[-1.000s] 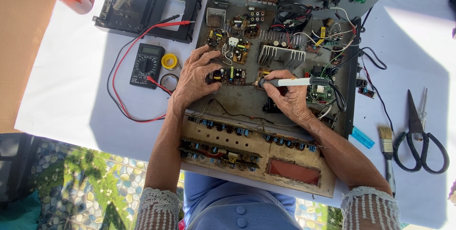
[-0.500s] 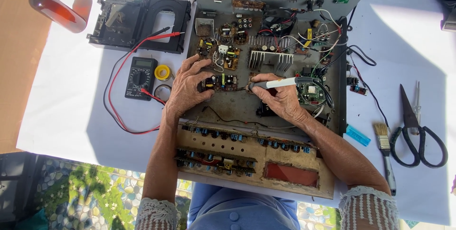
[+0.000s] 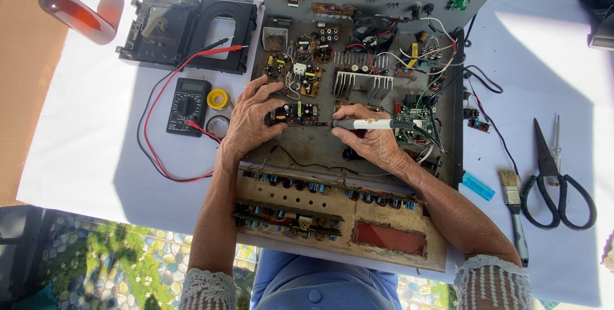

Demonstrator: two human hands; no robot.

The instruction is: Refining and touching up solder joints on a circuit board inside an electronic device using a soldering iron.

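An opened metal chassis (image 3: 448,175) full of circuit boards, wires and a finned heat sink (image 3: 362,83) lies in front of me. My left hand (image 3: 251,121) rests on its left edge, fingers curled around a small circuit board (image 3: 298,113). My right hand (image 3: 369,138) grips a white pen-shaped soldering iron (image 3: 374,124), held level with its tip pointing left at that small board. The worn front panel (image 3: 396,239) with a red window lies flat nearest me.
A black multimeter (image 3: 188,105) with red and black leads and a yellow solder reel (image 3: 218,99) sit left of the chassis. A black plastic frame (image 3: 185,31) lies behind them. Scissors (image 3: 555,185), a paintbrush (image 3: 515,211) and a blue lighter (image 3: 478,186) lie right. White cloth covers the table (image 3: 77,143).
The view has shifted slightly, so the chassis sits lower in the picture. Both hands stay on the small board, with the iron's tip held at nearly the same spot.
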